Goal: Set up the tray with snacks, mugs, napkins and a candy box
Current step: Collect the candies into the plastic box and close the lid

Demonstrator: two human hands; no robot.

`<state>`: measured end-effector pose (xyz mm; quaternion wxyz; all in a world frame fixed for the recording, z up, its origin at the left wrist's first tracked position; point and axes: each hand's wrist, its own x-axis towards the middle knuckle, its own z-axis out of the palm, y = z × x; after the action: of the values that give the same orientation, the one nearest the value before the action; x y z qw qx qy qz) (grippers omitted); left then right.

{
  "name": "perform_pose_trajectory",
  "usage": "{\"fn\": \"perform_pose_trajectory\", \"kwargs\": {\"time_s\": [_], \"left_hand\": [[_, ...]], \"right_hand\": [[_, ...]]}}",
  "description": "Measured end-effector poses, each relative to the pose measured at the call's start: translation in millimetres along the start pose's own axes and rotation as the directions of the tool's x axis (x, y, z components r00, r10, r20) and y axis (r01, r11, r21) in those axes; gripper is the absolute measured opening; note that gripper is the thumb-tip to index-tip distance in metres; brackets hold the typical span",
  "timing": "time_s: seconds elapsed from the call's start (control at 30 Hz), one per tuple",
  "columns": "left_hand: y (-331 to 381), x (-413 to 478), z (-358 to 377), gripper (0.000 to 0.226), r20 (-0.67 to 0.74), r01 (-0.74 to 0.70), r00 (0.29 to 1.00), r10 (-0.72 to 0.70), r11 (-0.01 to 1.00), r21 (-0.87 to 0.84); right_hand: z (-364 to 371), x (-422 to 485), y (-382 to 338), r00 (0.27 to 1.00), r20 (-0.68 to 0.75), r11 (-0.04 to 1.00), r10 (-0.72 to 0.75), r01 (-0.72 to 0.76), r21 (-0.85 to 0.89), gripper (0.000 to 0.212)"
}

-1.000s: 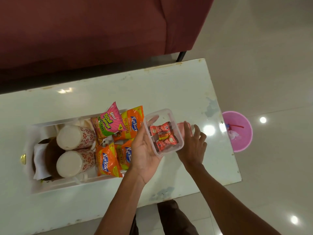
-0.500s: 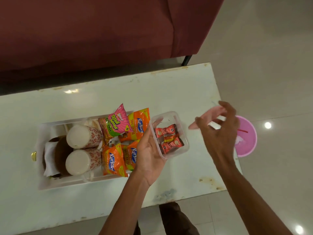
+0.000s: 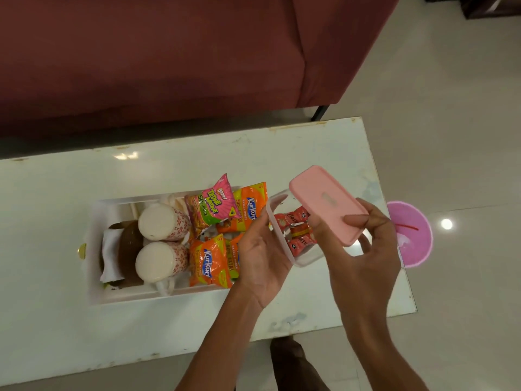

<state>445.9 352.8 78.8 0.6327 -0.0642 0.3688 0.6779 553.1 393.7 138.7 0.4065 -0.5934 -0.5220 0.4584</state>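
Observation:
My left hand (image 3: 260,258) holds a clear plastic candy box (image 3: 303,256) with red wrapped candies (image 3: 296,230) inside, just right of the tray. My right hand (image 3: 363,249) pinches the pink lid (image 3: 327,203) and holds it tilted over the box's right half. The white tray (image 3: 127,296) on the table holds two white mugs with a red pattern (image 3: 162,221), (image 3: 159,262), orange and pink snack packets (image 3: 212,207), (image 3: 210,262), and a white napkin (image 3: 111,256) in a brown holder at its left end.
The tray rests on a white glossy table (image 3: 56,193) with worn edges. A dark red sofa (image 3: 169,52) stands behind the table. A pink plastic bin (image 3: 411,235) sits on the tiled floor to the right. My foot (image 3: 287,359) shows below the table edge.
My right hand picked the pink lid up from the table and brought it left over the open candy box. My left hand kept hold of the box.

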Motion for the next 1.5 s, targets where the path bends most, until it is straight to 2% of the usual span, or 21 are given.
{"fn": "perform_pose_trajectory", "kwargs": {"time_s": [0.23, 0.33, 0.5, 0.6, 0.7, 0.87, 0.9, 0.97, 1.03, 1.13, 1.23, 1.3, 1.37, 1.43, 1.5], "left_hand": [[1.0, -9.4, -1.4, 0.055, -0.037, 0.041, 0.998, -0.045, 0.992, -0.123], [3.6, -13.6, -2.0, 0.053, -0.034, 0.045, 0.998, -0.051, 0.986, -0.160], [9.0, -16.5, -5.7, 0.042, -0.034, 0.010, 0.999, -0.014, 0.993, -0.116], [12.2, -15.5, -8.8, 0.043, -0.060, -0.001, 0.998, -0.003, 0.997, -0.077], [15.2, -16.7, -11.8, 0.054, -0.084, -0.018, 0.996, 0.015, 0.999, -0.030], [17.0, -19.4, -7.9, 0.086, -0.134, -0.065, 0.989, 0.064, 0.998, 0.000], [17.5, -19.5, -6.6, 0.087, -0.157, -0.079, 0.985, 0.077, 0.997, -0.009], [18.4, -21.0, -2.5, 0.075, -0.195, -0.107, 0.977, 0.091, 0.992, -0.073], [17.4, -23.1, 2.1, 0.064, -0.190, -0.128, 0.976, 0.108, 0.987, -0.093], [18.2, -24.6, 5.3, 0.051, -0.155, -0.173, 0.973, 0.171, 0.985, 0.002], [38.3, -24.4, -2.6, 0.026, -0.077, -0.200, 0.971, 0.228, 0.943, 0.265], [57.5, -25.7, -10.4, 0.029, -0.033, -0.172, 0.976, 0.215, 0.855, 0.490], [72.1, -28.1, -14.9, 0.041, 0.017, -0.137, 0.986, 0.167, 0.742, 0.657], [77.9, -30.5, -13.9, 0.047, 0.044, -0.131, 0.988, 0.150, 0.637, 0.760], [77.9, -32.3, -10.1, 0.047, 0.021, -0.142, 0.979, 0.202, 0.604, 0.784]], "right_hand": [[19.4, -28.0, 8.4, 0.989, -0.051, 0.977, -0.140, 0.130, -0.168, 0.045], [24.0, -35.3, 11.8, 0.984, -0.043, 0.964, -0.172, 0.159, -0.213, 0.046], [28.5, -44.8, 11.9, 0.986, -0.036, 0.956, -0.160, 0.146, -0.255, 0.048], [30.7, -47.6, 12.7, 0.989, -0.026, 0.953, -0.147, 0.135, -0.273, 0.060], [33.4, -49.4, 13.7, 0.995, 0.001, 0.958, -0.095, 0.092, -0.272, 0.077], [34.4, -46.6, 15.0, 0.983, 0.157, 0.940, -0.093, 0.139, -0.312, 0.088], [33.9, -45.7, 15.2, 0.982, 0.183, 0.964, -0.052, 0.097, -0.247, 0.091], [33.3, -44.8, 11.7, 0.974, 0.209, 0.995, 0.090, -0.079, -0.059, 0.093], [31.7, -43.6, 9.9, 0.949, 0.248, 0.977, 0.193, -0.208, 0.037, 0.075], [25.3, -36.4, 9.7, 0.938, 0.292, 0.976, 0.186, -0.211, 0.057, 0.043], [13.0, -18.0, 8.8, 0.927, 0.339, 0.980, 0.162, -0.192, 0.059, 0.035], [3.9, -4.0, 9.0, 0.901, 0.405, 0.985, 0.154, -0.173, 0.009, 0.037], [-2.7, 6.3, 9.9, 0.876, 0.441, 0.978, 0.193, -0.208, -0.015, 0.043], [-5.8, 12.0, 10.2, 0.860, 0.463, 0.973, 0.212, -0.228, -0.023, 0.044], [-6.1, 12.7, 10.3, 0.857, 0.473, 0.974, 0.205, -0.225, -0.016, 0.041]]}}
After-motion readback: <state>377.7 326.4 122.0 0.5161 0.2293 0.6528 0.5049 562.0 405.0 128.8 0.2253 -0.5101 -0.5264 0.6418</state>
